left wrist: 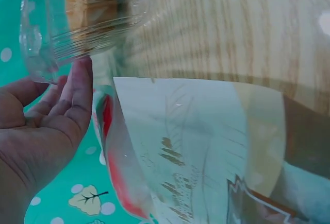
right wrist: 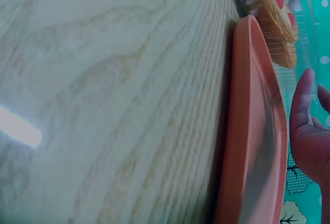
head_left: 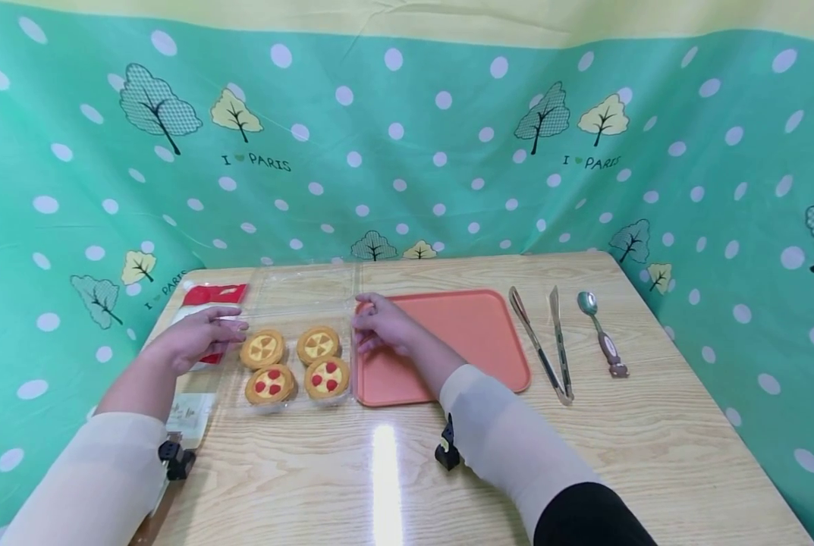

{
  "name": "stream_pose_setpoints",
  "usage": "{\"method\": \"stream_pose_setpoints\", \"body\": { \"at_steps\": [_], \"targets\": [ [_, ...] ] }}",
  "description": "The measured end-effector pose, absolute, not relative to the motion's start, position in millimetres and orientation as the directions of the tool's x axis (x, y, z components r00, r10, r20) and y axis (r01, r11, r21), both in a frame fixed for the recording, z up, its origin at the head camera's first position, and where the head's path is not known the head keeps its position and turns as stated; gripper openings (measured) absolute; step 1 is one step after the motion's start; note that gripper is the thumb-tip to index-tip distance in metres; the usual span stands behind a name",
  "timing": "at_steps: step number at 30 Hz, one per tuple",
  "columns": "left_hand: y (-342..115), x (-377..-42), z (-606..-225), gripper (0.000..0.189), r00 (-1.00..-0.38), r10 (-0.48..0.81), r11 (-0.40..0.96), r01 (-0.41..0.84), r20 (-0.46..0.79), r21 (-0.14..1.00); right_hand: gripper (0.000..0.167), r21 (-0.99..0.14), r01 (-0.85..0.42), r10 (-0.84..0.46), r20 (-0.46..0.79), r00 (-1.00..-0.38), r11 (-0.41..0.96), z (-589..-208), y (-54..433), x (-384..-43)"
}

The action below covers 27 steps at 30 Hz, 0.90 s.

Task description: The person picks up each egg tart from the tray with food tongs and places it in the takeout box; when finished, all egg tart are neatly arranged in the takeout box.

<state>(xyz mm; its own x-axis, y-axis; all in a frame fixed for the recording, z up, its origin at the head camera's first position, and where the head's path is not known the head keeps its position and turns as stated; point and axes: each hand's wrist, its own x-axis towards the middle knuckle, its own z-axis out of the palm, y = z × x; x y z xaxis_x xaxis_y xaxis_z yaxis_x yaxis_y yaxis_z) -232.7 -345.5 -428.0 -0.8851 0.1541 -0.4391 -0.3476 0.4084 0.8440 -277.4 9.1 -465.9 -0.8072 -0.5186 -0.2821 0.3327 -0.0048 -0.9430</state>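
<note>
A clear plastic box (head_left: 292,383), its lid (head_left: 304,290) folded back behind it, holds several small tarts. Two tarts have red berries (head_left: 327,378); the others show a pale wedge pattern (head_left: 263,349). My left hand (head_left: 198,334) is at the box's left side, and in the left wrist view its fingertips (left wrist: 82,64) touch the lower edge of the plastic wall. At the right side, over the left edge of a coral tray (head_left: 468,341), my right hand (head_left: 388,326) reaches to the box with its fingers fairly straight.
Metal tongs (head_left: 562,364) lie spread right of the tray, beside a spoon (head_left: 608,345) with a brown handle. A red and white packet (head_left: 218,294) sits behind my left hand, and a pale printed packet (head_left: 190,417) lies near that forearm. A curtain (head_left: 407,197) closes the back.
</note>
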Motion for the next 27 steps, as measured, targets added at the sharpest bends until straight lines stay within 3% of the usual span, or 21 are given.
{"method": "stream_pose_setpoints", "body": {
  "at_steps": [14,20,27],
  "targets": [
    [-348.8,-228.0,-434.0,0.047,-0.923,0.073,0.354,-0.330,-0.377,0.875,0.060,-0.959,0.276,-0.485,-0.211,-0.849,-0.066,-469.1,7.7,-276.1],
    [-358.7,-225.6,-439.0,0.033,-0.956,0.111,0.123,-0.259,-0.272,0.958,0.051,-0.962,0.256,-0.475,-0.184,-0.860,-0.091,-471.2,5.7,-275.7],
    [-367.5,-219.6,-431.1,0.065,-0.946,0.212,0.017,-0.247,-0.245,0.969,0.038,-0.961,0.256,-0.461,-0.180,-0.869,-0.108,-471.7,2.8,-274.8]
  ]
}}
